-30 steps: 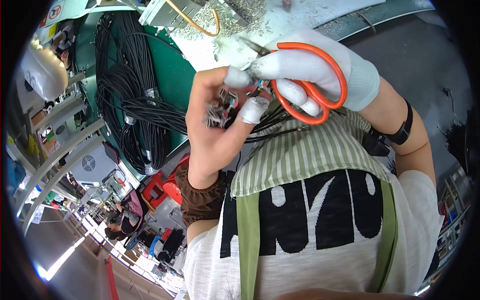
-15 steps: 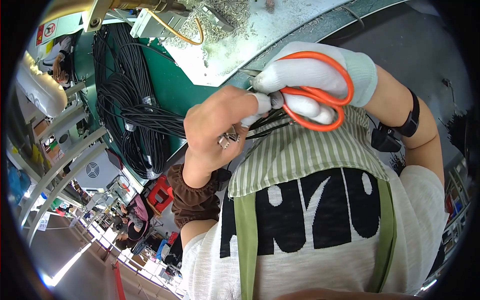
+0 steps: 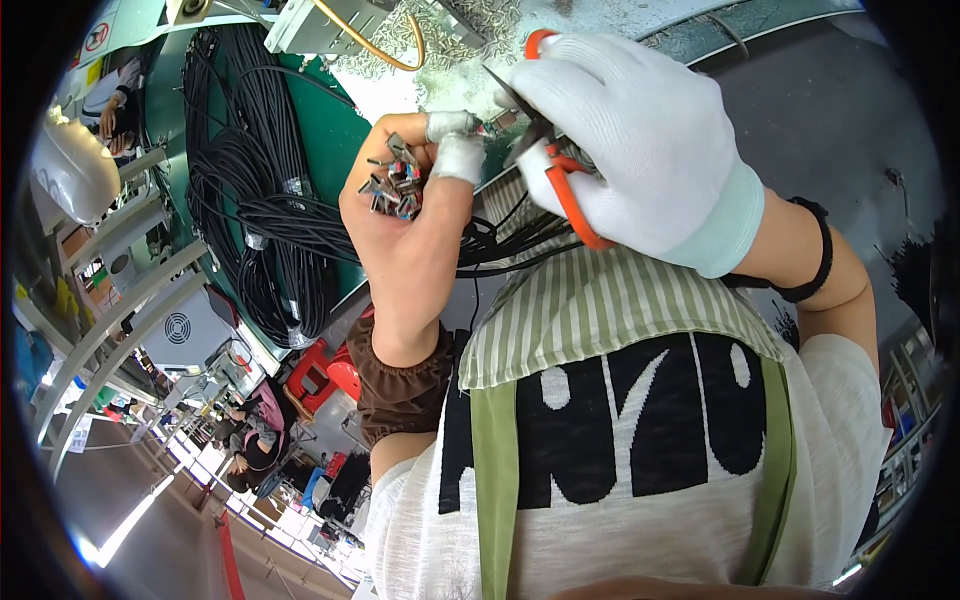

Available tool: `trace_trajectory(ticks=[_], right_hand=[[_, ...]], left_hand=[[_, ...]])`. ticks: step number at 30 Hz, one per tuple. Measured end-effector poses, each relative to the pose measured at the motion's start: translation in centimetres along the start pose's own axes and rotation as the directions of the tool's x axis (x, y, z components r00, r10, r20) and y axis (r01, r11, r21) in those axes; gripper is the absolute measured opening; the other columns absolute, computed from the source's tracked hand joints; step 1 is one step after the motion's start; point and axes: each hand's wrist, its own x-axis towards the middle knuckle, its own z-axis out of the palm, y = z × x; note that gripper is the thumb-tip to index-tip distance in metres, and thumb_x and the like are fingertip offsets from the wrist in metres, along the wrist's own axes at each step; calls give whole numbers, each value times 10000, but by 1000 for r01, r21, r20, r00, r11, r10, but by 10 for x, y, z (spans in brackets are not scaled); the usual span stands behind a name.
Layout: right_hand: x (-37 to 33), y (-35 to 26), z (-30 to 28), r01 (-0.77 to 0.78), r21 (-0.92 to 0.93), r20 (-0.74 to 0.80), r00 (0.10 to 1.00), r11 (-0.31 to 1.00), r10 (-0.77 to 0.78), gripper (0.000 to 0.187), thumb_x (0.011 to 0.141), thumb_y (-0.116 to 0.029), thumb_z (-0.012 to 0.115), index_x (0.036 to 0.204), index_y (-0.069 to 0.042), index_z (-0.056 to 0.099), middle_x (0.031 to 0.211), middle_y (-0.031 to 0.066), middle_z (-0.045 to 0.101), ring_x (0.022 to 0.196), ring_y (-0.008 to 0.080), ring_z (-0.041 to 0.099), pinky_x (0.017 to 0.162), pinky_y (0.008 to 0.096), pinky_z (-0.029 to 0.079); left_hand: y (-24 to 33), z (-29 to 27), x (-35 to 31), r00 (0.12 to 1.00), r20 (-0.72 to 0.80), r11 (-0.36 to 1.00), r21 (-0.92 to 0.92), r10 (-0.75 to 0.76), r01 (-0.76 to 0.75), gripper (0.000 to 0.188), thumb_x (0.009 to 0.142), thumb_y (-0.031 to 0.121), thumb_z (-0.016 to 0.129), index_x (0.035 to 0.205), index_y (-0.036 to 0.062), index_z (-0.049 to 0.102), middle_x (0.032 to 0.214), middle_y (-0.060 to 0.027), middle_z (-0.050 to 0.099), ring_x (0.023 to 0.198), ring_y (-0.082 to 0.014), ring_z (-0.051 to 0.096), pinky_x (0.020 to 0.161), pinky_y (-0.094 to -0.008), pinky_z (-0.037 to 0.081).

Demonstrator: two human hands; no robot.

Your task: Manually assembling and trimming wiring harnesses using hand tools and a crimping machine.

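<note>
My left hand [image 3: 415, 240], with white tape around the thumb and forefinger, is closed on several black cables. Their metal connectors [image 3: 397, 185], showing bits of red and blue wire, poke out of the palm. Between the taped fingertips I pinch a small cable end [image 3: 485, 129]. A white knit glove covers my right hand [image 3: 655, 140], which grips orange-handled scissors [image 3: 572, 192]. The blades are apart and lie just right of the pinched end. From my left hand the black cables [image 3: 510, 245] run across the green-striped apron [image 3: 610, 310].
Coiled black cable bundles [image 3: 265, 180] lie on the green bench [image 3: 335, 150] at left. Beyond my hands, many small metallic bits [image 3: 450, 45] are scattered on a white surface, beside a metal block [image 3: 325, 35] with a yellow tube. A red stool [image 3: 312, 375] stands below left; people work farther off.
My left hand has turned and opened towards view, showing the connectors in its palm. The scissors, earlier folded back over my gloved hand, now have their blades apart near my left fingertips.
</note>
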Motion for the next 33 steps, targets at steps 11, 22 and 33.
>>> trace_trajectory(ticks=[11, 22, 33], right_hand=[[-9, -7, -13, -229, 180, 396, 907, 957, 142, 124, 758, -109, 679, 831, -59, 591, 589, 90, 542, 505, 265, 565, 468, 324, 437], [-10, -2, -6, -314, 309, 455, 878, 898, 151, 154, 811, -188, 642, 776, -53, 575, 602, 121, 551, 546, 293, 582, 502, 375, 441], [-13, 3, 2, -364, 307, 521, 837, 879, 165, 174, 813, -192, 662, 862, -42, 589, 600, 94, 501, 512, 246, 535, 485, 331, 411]], left_hand=[[-13, 14, 4, 957, -72, 946, 186, 281, -264, 147, 865, -22, 596, 1002, 16, 560, 754, 29, 570, 620, 0, 443, 544, -160, 366], [-16, 10, -1, 992, -96, 994, 71, 84, -77, 165, 827, -59, 599, 966, 16, 550, 721, 33, 555, 637, 9, 457, 547, -153, 359], [-19, 1, 9, 997, 6, 997, -8, -79, 79, 78, 853, -11, 598, 914, 11, 555, 669, 47, 512, 545, 5, 406, 472, -172, 306]])
